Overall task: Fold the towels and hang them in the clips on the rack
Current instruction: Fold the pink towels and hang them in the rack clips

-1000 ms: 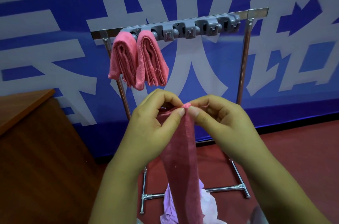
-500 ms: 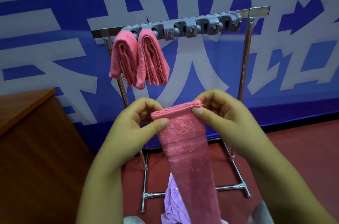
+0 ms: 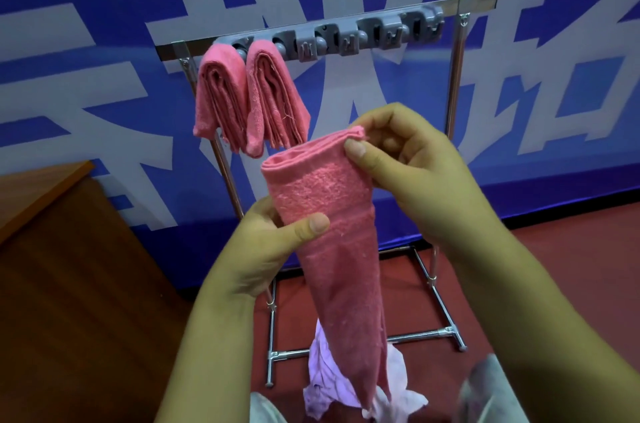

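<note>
A long folded pink towel (image 3: 332, 249) hangs between my hands in front of the rack. My right hand (image 3: 412, 173) pinches its top right corner. My left hand (image 3: 273, 242) grips it lower down on the left edge, thumb across the front. The metal rack (image 3: 455, 83) carries a grey clip strip (image 3: 349, 36). Two folded pink towels (image 3: 249, 100) hang side by side from the leftmost clips. The clips to their right hold nothing.
A pale lilac cloth (image 3: 329, 377) lies on the red floor by the rack's base bar. A wooden table (image 3: 45, 249) fills the left side. A blue and white banner wall (image 3: 554, 76) stands right behind the rack.
The towel's top has been spread wider. My left hand slid down from the top edge to the towel's left side, while my right hand kept the top corner and rose slightly.
</note>
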`<state>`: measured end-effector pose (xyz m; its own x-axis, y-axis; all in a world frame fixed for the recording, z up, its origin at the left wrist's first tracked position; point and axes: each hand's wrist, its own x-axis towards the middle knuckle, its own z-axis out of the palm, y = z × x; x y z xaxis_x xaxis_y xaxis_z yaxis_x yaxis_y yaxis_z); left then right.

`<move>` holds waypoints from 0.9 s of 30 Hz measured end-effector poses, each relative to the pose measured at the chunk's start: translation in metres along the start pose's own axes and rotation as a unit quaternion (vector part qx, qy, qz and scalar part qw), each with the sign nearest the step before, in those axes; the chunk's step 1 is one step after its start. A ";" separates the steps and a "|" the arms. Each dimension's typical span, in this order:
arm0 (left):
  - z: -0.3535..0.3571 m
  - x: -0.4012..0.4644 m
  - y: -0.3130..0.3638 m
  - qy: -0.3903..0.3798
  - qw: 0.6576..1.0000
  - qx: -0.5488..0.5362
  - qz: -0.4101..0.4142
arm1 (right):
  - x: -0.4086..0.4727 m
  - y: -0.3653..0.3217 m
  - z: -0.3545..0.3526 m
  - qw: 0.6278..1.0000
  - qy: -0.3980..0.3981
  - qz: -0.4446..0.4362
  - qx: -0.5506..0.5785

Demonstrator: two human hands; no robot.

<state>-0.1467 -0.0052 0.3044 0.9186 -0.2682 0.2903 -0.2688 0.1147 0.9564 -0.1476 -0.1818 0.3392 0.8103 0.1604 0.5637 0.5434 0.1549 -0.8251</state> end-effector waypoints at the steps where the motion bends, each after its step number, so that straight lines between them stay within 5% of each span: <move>1: 0.001 0.000 0.000 -0.003 1.000 0.001 0.001 | 0.001 0.000 0.001 1.000 -0.004 -0.002 -0.003; 11: 0.009 0.018 0.022 0.038 0.996 -0.079 -0.016 | 0.004 0.022 -0.003 1.000 0.016 0.012 0.007; 17: 0.019 0.032 0.028 0.077 0.992 -0.092 -0.039 | -0.036 0.097 -0.022 0.967 -0.153 0.204 0.010; 20: 0.017 0.036 0.034 0.091 0.989 -0.108 -0.036 | -0.047 0.125 -0.030 0.946 -0.172 0.275 0.021; 27: 0.009 0.037 0.049 0.113 0.987 -0.110 -0.016 | -0.046 0.138 -0.029 0.940 -0.191 0.282 0.035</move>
<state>-0.1284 -0.0179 0.3624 0.9734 -0.0575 0.2216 -0.1922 0.3212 0.9273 -0.1035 -0.1959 0.1980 0.8203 0.5715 0.0209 0.0247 0.0012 -0.9997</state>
